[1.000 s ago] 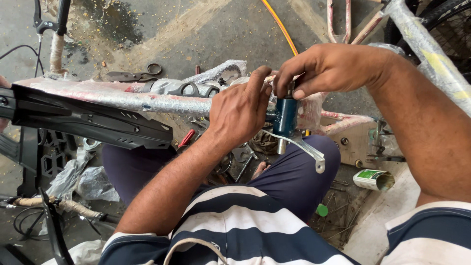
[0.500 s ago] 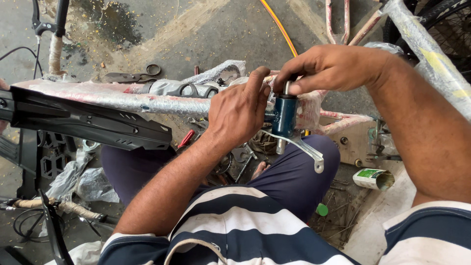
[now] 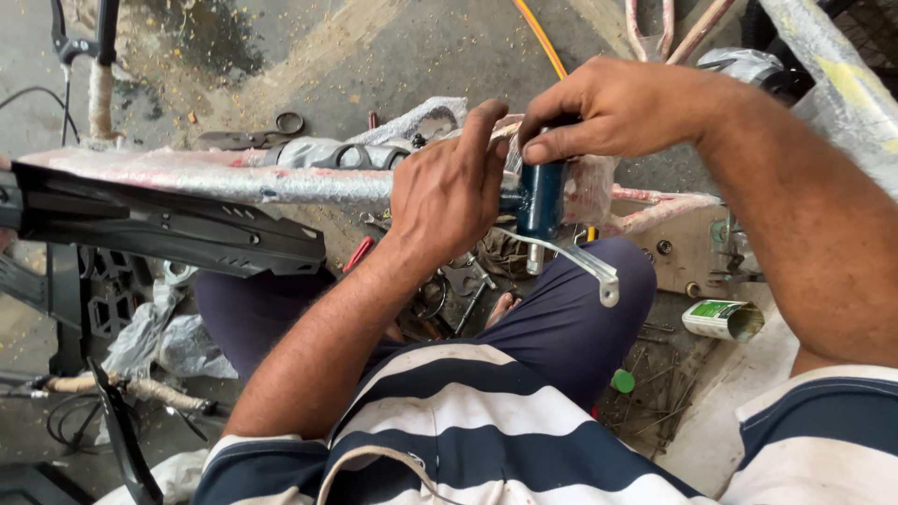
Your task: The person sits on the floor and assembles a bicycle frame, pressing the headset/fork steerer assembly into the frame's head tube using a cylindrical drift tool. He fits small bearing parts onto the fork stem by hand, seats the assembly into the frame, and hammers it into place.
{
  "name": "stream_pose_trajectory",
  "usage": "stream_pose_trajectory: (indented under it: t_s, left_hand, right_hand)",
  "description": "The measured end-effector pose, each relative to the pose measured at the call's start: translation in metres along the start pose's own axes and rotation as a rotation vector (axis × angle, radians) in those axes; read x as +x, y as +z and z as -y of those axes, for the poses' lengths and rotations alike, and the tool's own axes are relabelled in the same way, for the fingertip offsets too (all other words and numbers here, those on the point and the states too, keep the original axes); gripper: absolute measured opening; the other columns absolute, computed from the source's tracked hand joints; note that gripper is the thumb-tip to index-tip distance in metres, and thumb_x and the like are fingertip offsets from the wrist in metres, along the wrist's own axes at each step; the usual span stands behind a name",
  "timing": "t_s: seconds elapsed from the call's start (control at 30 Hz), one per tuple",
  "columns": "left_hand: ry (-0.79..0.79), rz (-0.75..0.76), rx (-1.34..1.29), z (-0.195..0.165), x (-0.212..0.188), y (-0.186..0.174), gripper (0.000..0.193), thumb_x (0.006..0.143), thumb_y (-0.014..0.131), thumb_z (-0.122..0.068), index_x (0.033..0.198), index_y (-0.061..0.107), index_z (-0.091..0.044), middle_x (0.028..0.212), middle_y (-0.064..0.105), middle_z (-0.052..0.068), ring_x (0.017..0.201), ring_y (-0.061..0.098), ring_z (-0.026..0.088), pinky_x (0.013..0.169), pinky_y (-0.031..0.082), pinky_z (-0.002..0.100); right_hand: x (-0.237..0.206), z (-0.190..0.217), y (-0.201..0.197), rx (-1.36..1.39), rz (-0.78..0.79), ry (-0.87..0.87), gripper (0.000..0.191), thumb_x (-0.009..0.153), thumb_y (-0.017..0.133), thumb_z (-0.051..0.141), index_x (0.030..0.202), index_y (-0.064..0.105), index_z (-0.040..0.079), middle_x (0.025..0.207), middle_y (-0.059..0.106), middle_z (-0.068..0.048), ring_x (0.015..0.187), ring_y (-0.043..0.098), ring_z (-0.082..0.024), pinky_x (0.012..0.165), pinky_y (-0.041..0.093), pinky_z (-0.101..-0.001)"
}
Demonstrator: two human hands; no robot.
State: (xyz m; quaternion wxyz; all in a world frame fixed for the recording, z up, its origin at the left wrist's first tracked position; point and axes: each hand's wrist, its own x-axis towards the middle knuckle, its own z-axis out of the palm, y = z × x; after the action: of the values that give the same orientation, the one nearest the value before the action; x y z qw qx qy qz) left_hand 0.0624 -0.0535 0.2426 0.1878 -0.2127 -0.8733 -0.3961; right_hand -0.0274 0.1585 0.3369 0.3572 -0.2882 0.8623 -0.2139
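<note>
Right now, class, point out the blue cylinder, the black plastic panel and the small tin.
blue cylinder [image 3: 542,201], head view, its side.
black plastic panel [image 3: 168,229], head view, its middle.
small tin [image 3: 720,319], head view, its label.

Soft even daylight, faint shadows, no glare, sharp centre, slight wide-angle stretch and blur at frame edges

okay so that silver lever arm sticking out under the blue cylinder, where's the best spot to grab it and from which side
Probably the free outer end of the silver lever arm, by its flattened tip, coming from the person's right. That end juts out bare over the thigh, while the inner end runs under the blue cylinder, crowded by the left hand and right hand. The bar is thin, so pinch across it.
</note>
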Motion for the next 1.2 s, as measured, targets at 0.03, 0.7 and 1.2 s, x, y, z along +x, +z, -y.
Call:
stream_pose_trajectory:
  t_s: [0.03, 0.7, 1.2]
  left_hand:
    - [0.002, 0.003, -0.005, -0.0003, -0.0001, -0.0006, 0.03, 0.108, 0.057, -0.019, 0.135, 0.05, -0.01, 0.078, 0.07, 0.014, 0.073, 0.071, 0.034, 0.064, 0.051, 0.047]
    - [-0.018, 0.019, 0.003, -0.004, 0.0037, -0.0036, 0.029, 0.106, 0.058, -0.02, 0.133, 0.051, -0.01, 0.078, 0.071, 0.014, 0.073, 0.071, 0.035, 0.061, 0.05, 0.049]
    - [-0.046, 0.024, 0.001, -0.0044, 0.0038, -0.0033, 0.03, 0.107, 0.057, -0.022, 0.134, 0.052, -0.009, 0.078, 0.072, 0.015, 0.074, 0.071, 0.036, 0.065, 0.051, 0.049]
  right_hand:
    - [-0.0005, -0.0002, 0.0005, 0.01, 0.0, 0.033, 0.029, 0.094, 0.069, 0.022, 0.118, 0.074, 0.008, 0.097, 0.08, -0.009, 0.088, 0.074, -0.018, 0.082, 0.058, -0.0327]
    - [0.0008, -0.0008, -0.0004, 0.058, 0.037, 0.128, 0.036, 0.097, 0.068, 0.027, 0.127, 0.073, 0.008, 0.104, 0.078, -0.013, 0.095, 0.072, -0.022, 0.087, 0.056, -0.0369]
    - [0.001, -0.0004, 0.0034, 0.004, -0.008, -0.052, 0.038, 0.093, 0.07, 0.034, 0.122, 0.074, 0.01, 0.098, 0.079, -0.007, 0.087, 0.072, -0.017, 0.077, 0.057, -0.0331]
